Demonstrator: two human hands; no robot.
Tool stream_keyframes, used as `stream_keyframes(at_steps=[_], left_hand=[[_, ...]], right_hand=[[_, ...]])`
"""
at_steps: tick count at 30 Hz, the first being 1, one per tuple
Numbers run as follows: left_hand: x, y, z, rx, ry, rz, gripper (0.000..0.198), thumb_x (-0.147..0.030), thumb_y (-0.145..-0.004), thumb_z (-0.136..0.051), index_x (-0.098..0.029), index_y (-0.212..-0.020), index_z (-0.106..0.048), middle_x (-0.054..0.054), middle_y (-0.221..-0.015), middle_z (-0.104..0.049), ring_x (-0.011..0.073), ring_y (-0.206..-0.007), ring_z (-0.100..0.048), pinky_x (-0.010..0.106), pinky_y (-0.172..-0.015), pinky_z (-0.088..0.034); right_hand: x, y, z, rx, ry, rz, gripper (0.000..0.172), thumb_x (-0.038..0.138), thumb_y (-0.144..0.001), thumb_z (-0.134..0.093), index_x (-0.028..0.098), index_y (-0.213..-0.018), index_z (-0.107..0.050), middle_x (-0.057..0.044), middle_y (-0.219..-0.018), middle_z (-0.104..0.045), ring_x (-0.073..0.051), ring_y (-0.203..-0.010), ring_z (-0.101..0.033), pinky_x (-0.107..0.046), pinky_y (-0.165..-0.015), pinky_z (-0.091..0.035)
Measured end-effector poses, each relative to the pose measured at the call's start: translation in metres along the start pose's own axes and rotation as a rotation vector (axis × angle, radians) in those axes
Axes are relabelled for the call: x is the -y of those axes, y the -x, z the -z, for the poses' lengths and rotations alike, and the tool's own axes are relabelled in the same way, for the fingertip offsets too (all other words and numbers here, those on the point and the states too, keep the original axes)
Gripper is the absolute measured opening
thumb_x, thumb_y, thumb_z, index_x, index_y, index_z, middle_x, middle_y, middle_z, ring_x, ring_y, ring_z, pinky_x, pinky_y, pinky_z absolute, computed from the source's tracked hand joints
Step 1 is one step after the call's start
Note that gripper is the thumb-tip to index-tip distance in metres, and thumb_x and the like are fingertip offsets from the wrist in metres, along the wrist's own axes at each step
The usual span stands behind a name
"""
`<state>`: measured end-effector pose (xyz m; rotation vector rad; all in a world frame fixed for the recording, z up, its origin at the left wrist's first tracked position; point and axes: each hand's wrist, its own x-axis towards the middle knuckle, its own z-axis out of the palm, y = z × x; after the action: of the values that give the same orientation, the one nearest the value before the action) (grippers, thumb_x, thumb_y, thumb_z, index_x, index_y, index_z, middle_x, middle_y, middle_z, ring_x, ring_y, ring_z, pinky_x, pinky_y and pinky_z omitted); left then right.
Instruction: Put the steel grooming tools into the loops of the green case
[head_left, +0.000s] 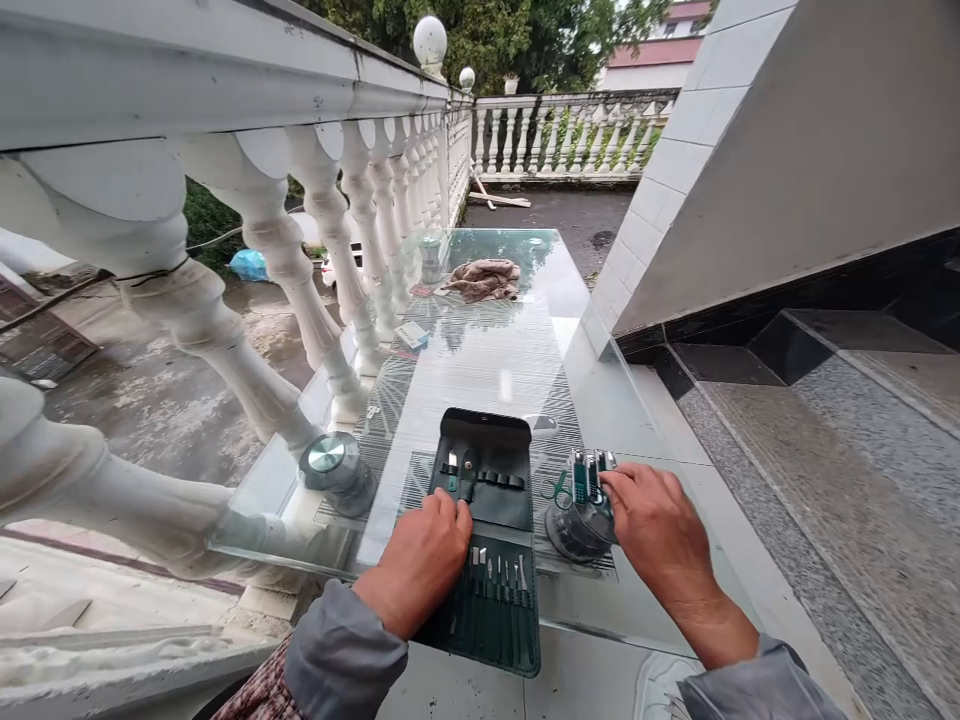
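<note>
A dark green manicure case (486, 522) lies unfolded on the glass table. Slim metal tools (499, 580) with dark handles fill its near half. In the far half, a green-handled tool (452, 472) and a black piece (468, 476) sit beside several loops. My left hand (424, 550) is closed on the case's left side, its thumb hidden. To the right, nail clippers (589, 475) and green scissors (559, 490) lie above a round table support (577, 530). My right hand (660, 525) pinches one of the clippers between thumb and fingers.
The glass table (480, 350) carries a crumpled brown cloth (484, 280) and a small white-and-blue box (412, 335). Another round support (337, 470) stands left. A white balustrade (262, 230) runs along the left; stone steps (847, 400) rise at right.
</note>
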<state>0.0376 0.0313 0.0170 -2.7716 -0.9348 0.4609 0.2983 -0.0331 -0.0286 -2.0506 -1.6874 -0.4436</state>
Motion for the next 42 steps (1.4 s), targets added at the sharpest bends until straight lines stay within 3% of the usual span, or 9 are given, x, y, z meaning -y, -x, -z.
stream_keyframes(at_steps=[5,10,14,20,26,30,34,42], left_hand=[[0.001,0.000,0.004,0.025,0.047,0.012,0.038,-0.014,-0.090,-0.044,-0.007,-0.127,-0.047,0.026,-0.118,-0.053,0.0278,-0.092,-0.060,0.031,-0.059,-0.051],[0.008,-0.002,0.011,0.031,0.159,0.046,0.024,-0.008,-0.088,-0.043,-0.009,-0.107,-0.057,0.013,-0.094,-0.060,0.0252,-0.085,-0.059,0.031,-0.061,-0.050],[0.013,-0.003,0.014,0.034,0.210,0.074,0.022,-0.007,-0.088,-0.040,-0.010,-0.099,-0.059,0.011,-0.093,-0.059,0.0254,-0.086,-0.058,0.032,-0.062,-0.049],[0.014,-0.006,0.008,0.049,0.208,0.070,0.025,-0.007,-0.089,-0.037,-0.008,-0.102,-0.059,0.012,-0.099,-0.058,0.0259,-0.091,-0.056,0.032,-0.062,-0.049],[0.018,-0.012,0.001,-0.035,0.227,0.105,0.021,-0.011,-0.090,-0.040,-0.011,-0.103,-0.057,0.011,-0.100,-0.058,0.0240,-0.091,-0.055,0.031,-0.065,-0.048],[0.024,-0.016,-0.003,-0.101,0.326,0.261,0.016,-0.017,-0.092,-0.041,-0.017,-0.093,-0.057,0.006,-0.097,-0.059,0.0216,-0.093,-0.055,0.029,-0.070,-0.047],[0.029,-0.028,-0.004,-0.169,0.479,0.415,0.014,-0.030,-0.091,-0.046,-0.020,-0.095,-0.056,0.004,-0.101,-0.060,0.0193,-0.097,-0.056,0.028,-0.080,-0.044],[0.040,-0.061,-0.002,-0.069,0.481,0.551,0.029,-0.041,-0.087,-0.048,-0.017,-0.102,-0.054,0.009,-0.092,-0.067,0.0261,-0.089,-0.063,0.034,-0.073,-0.046]], right_hand=[[0.030,0.003,0.009,-0.088,-0.196,0.118,0.024,0.024,-0.088,-0.045,0.018,-0.101,-0.064,-0.009,-0.096,-0.063,-0.021,-0.094,-0.051,-0.036,-0.083,-0.044],[0.076,0.012,0.007,-0.012,-0.356,0.254,0.027,0.019,-0.089,-0.042,0.017,-0.107,-0.062,-0.010,-0.101,-0.061,-0.020,-0.097,-0.053,-0.036,-0.085,-0.046],[0.095,0.017,-0.003,0.037,-0.378,0.284,0.027,0.016,-0.088,-0.042,0.016,-0.108,-0.060,-0.011,-0.104,-0.060,-0.021,-0.100,-0.052,-0.038,-0.085,-0.046],[0.099,0.022,-0.013,0.081,-0.336,0.320,0.023,0.016,-0.087,-0.044,0.016,-0.100,-0.063,-0.010,-0.102,-0.061,-0.022,-0.097,-0.053,-0.037,-0.083,-0.046],[0.101,0.026,-0.020,0.040,-0.254,0.337,0.024,0.016,-0.087,-0.043,0.014,-0.098,-0.064,-0.012,-0.101,-0.062,-0.024,-0.096,-0.052,-0.038,-0.080,-0.043],[0.104,0.030,-0.025,-0.004,-0.250,0.332,0.025,0.015,-0.087,-0.043,0.014,-0.099,-0.065,-0.011,-0.101,-0.062,-0.024,-0.097,-0.051,-0.037,-0.081,-0.042],[0.108,0.033,-0.029,-0.058,-0.258,0.301,0.026,0.015,-0.086,-0.043,0.014,-0.099,-0.066,-0.011,-0.101,-0.063,-0.024,-0.097,-0.050,-0.037,-0.082,-0.040],[0.110,0.032,-0.027,-0.078,-0.285,0.268,0.025,0.015,-0.085,-0.045,0.015,-0.097,-0.067,-0.010,-0.099,-0.064,-0.024,-0.097,-0.050,-0.036,-0.084,-0.037]])
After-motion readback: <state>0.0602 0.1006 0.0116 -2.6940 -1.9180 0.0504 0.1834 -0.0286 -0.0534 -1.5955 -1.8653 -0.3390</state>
